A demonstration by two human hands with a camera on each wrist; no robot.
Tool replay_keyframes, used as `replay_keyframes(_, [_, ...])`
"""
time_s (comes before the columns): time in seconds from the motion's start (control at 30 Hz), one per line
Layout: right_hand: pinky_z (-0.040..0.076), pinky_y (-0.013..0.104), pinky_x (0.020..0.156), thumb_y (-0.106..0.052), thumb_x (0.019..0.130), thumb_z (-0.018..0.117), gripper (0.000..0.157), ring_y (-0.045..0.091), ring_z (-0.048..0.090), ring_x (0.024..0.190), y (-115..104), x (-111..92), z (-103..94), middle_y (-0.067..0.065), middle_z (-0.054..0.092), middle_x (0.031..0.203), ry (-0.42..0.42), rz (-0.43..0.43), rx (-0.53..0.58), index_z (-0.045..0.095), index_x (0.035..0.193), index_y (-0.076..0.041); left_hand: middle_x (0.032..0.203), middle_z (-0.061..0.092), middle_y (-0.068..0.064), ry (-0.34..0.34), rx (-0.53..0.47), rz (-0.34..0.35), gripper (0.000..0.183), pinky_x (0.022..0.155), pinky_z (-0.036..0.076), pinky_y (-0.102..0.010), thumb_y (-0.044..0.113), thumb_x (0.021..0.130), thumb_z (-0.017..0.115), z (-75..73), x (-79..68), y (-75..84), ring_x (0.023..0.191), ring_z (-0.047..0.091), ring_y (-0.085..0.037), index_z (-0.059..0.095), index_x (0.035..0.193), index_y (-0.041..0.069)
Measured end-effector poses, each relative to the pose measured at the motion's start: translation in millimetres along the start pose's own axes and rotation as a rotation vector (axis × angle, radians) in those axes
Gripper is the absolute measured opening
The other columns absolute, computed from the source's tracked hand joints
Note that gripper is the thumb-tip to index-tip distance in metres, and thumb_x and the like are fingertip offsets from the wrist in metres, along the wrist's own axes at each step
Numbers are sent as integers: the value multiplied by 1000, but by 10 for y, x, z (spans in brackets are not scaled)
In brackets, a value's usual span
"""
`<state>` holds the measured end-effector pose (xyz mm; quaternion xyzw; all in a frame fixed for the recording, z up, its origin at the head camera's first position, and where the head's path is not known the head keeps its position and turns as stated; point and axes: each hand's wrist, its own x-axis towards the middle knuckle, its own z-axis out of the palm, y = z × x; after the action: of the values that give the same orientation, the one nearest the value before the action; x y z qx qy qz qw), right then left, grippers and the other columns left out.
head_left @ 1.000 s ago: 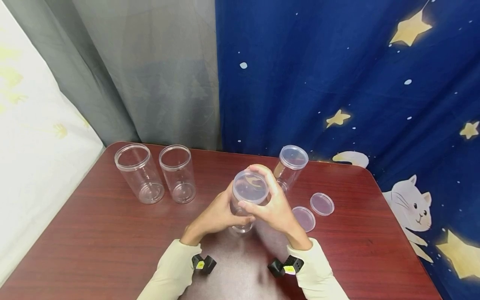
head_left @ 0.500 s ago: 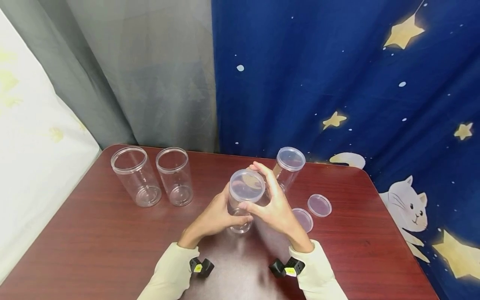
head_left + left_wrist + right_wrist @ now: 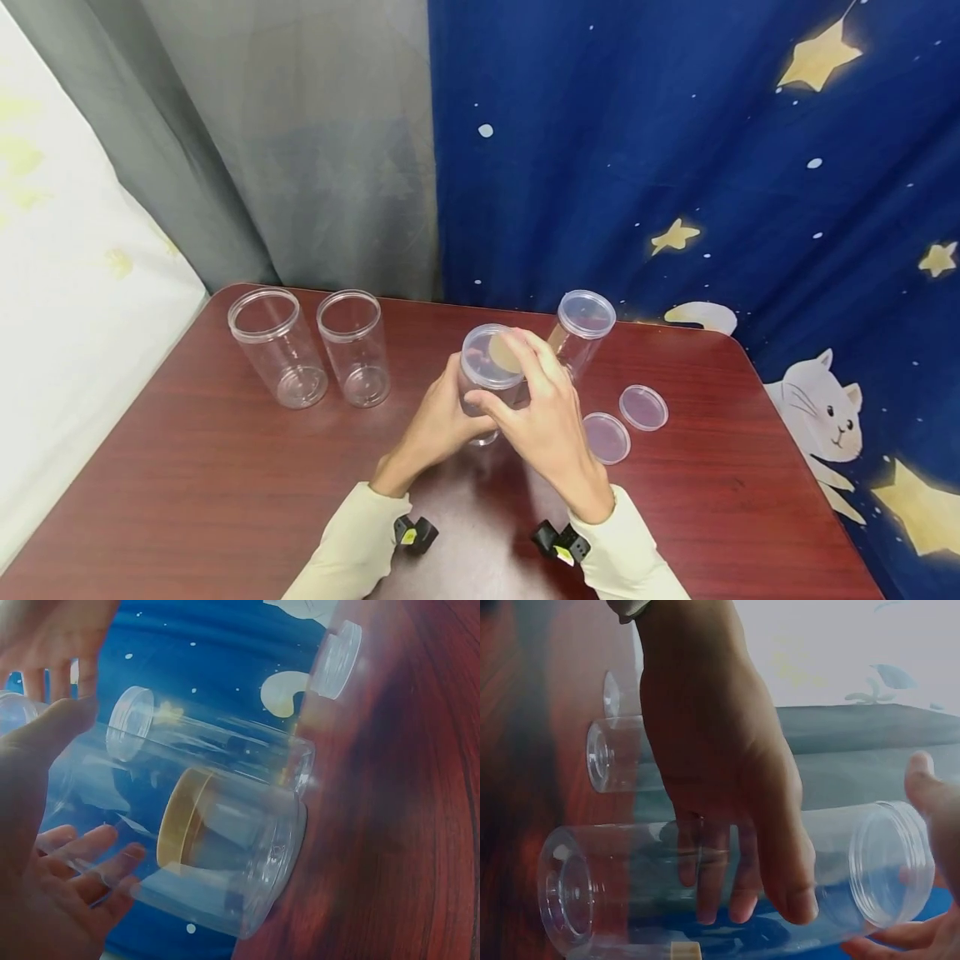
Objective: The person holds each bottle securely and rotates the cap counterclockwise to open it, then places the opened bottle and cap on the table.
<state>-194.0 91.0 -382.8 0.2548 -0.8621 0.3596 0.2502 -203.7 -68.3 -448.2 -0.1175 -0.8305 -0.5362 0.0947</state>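
L hand (image 3: pixel 431 425) gripped clr plastic jar (image 3: pixel 154 791), R hand (image 3: pixel 551 417) was spread at its lid (image 3: pixel 482 358), 2 loose lids (image 3: pixel 606 438) (image 3: pixel 643 407) lay nearby

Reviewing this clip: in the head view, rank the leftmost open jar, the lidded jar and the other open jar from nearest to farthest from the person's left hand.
1. Lidded jar: nearest, held by the left hand.
2. Other open jar: beyond the hand, to its left.
3. Leftmost open jar: farthest, on the outer side of the pair.
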Motion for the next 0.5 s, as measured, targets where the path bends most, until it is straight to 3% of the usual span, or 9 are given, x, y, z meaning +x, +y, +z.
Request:
replay_keyframes(0.23, [50, 43, 93, -47, 73, 86, 67, 22, 60, 113, 0, 12, 46, 2, 59, 132, 58, 44, -20, 64, 129, -19, 123, 60, -5, -34, 8, 39, 84, 94, 50, -41, 26, 69, 89, 24, 13, -3, 110, 59, -18, 42, 137, 11])
replay_keyframes(0.5, [48, 37, 95, -42, 76, 85, 60, 16, 60, 115, -9, 19, 62, 0, 60, 131, 71, 68, 69, 65, 128, -18, 125, 60, -5, -33, 24, 30, 83, 96, 49, -43, 26, 69, 87, 14, 0, -10, 113, 59, -19, 43, 139, 13])
